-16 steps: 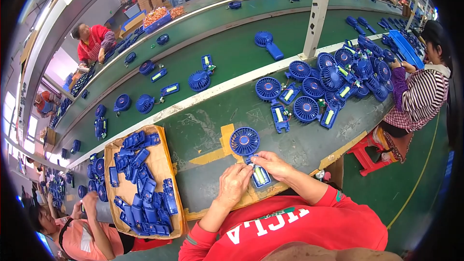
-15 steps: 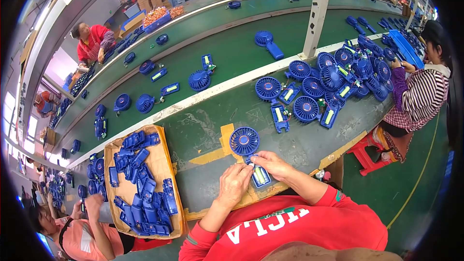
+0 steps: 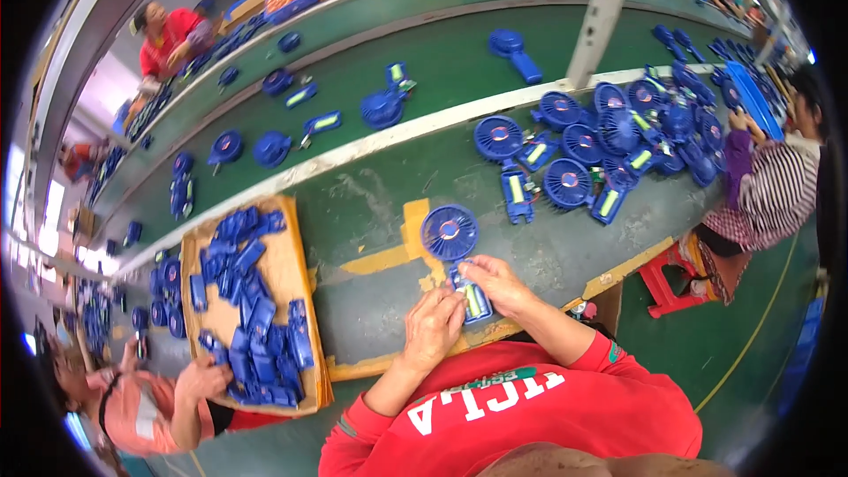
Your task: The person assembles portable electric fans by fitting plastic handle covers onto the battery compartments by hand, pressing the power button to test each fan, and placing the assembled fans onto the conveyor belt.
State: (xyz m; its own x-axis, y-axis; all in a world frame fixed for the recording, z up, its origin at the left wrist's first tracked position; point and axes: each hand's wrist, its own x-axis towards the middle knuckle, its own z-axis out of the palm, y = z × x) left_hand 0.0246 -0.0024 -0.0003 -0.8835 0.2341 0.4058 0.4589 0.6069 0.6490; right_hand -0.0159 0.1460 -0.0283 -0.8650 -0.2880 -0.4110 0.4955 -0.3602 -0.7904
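A blue handheld fan (image 3: 450, 232) lies in front of me on the workbench, its round grille pointing away from my body. Its open handle (image 3: 478, 302) shows a pale yellow-green battery inside. My left hand (image 3: 433, 325) is closed on the left edge of this handle, fingertips near the battery. With bent fingers, my right hand (image 3: 497, 284) pinches at the neck, just under the round head. Whatever small part lies between the fingertips there is hidden.
Left of me stands a cardboard tray (image 3: 308, 300) of blue handle shells; a co-worker's hand (image 3: 205, 380) reaches into it. Several open fans are heaped (image 3: 618, 132) at the right, beside another seated worker (image 3: 773, 168). Beyond a white rail, a green conveyor (image 3: 442, 62) carries more fans.
The view has shifted slightly. My hands stay at the fan's neck and handle, with small finger movements. The left co-worker's hand has come down into the cardboard tray.
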